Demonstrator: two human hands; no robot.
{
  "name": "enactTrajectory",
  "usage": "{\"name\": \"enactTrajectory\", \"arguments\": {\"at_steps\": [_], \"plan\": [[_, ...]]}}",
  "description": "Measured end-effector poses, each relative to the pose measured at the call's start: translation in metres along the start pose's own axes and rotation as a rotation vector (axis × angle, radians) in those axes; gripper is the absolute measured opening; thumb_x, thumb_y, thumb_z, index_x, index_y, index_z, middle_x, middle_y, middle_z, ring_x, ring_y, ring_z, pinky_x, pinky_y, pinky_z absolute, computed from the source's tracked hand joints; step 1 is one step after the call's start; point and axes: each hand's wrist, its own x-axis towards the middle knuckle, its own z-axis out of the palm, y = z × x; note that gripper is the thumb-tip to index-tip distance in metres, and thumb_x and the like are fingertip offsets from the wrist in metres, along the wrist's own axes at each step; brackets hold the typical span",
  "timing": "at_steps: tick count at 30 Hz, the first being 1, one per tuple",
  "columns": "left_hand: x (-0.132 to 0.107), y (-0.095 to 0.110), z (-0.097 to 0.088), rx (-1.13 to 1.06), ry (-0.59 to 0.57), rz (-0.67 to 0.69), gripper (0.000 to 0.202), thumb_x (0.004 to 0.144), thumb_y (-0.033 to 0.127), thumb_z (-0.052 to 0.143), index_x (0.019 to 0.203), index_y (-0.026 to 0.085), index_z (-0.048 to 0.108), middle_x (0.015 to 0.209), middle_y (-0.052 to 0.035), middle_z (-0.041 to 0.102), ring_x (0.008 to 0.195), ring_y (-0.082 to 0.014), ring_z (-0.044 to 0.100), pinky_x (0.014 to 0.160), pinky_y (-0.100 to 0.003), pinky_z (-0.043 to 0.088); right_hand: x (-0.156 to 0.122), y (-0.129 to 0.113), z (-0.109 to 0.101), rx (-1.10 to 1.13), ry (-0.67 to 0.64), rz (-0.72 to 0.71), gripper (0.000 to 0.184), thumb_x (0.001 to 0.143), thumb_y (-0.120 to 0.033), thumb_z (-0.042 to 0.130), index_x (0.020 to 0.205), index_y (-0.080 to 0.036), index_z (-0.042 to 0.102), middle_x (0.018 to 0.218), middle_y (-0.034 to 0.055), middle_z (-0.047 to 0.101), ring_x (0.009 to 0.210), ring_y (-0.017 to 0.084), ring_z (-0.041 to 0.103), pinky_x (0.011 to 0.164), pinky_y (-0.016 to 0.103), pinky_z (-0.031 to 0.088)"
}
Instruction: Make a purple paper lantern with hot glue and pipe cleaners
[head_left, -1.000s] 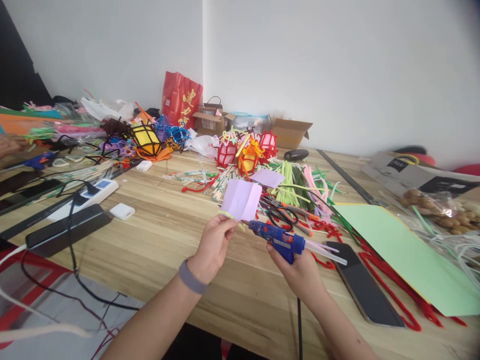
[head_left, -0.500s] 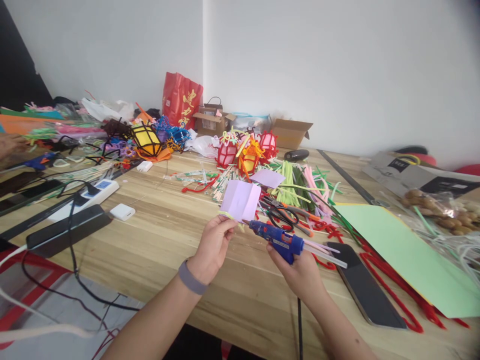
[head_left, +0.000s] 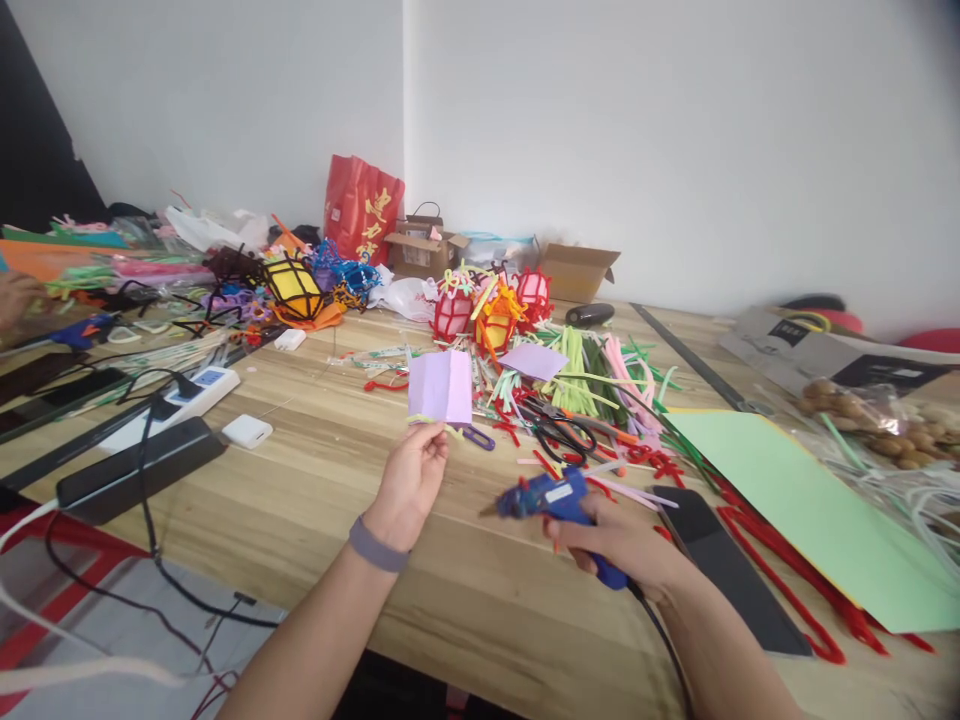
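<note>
Since half a second ago, the blue glue gun [head_left: 551,495] has come away from the creased purple paper [head_left: 440,387], and the paper has shifted farther left of the black-handled scissors [head_left: 556,418]. Left of those scissors, my left hand [head_left: 412,475] has thumb and fingertips clamped on the paper's near edge. On their near side, my right hand [head_left: 622,535] holds the gun, fingers wrapped around its handle. Right of the scissors and closer to me lies a dark phone [head_left: 731,575].

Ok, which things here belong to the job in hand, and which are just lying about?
In the job:
- folded purple paper, in the left hand
- blue glue gun, in the right hand

Apparently just lying about:
- dark phone
- red bag
- open cardboard box
</note>
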Motion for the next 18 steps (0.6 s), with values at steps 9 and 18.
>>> {"name": "enactTrajectory", "arguments": {"at_steps": [9, 18], "plan": [[-0.003, 0.004, 0.006, -0.114, 0.063, -0.081, 0.019, 0.079, 0.000, 0.052, 0.067, 0.013, 0.057, 0.058, 0.0004, 0.056, 0.053, -0.0063, 0.054, 0.052, -0.015, 0.045, 0.000, -0.009, 0.005, -0.857, 0.208, -0.138, 0.032, 0.076, -0.043, 0.066, 0.054, -0.020, 0.061, 0.048, -0.0003, 0.056, 0.042, 0.011, 0.050, 0.039, 0.021, 0.026], [-0.007, 0.000, 0.009, -0.124, 0.001, -0.191, 0.018, 0.082, 0.001, 0.050, 0.069, 0.011, 0.058, 0.057, -0.0020, 0.058, 0.053, -0.0101, 0.056, 0.054, -0.020, 0.047, 0.055, -0.040, 0.050, -1.086, 0.723, -0.810, 0.010, 0.087, -0.024, 0.056, 0.089, -0.018, 0.063, 0.083, 0.0061, 0.061, 0.078, 0.019, 0.057, 0.068, 0.029, 0.041]]}}
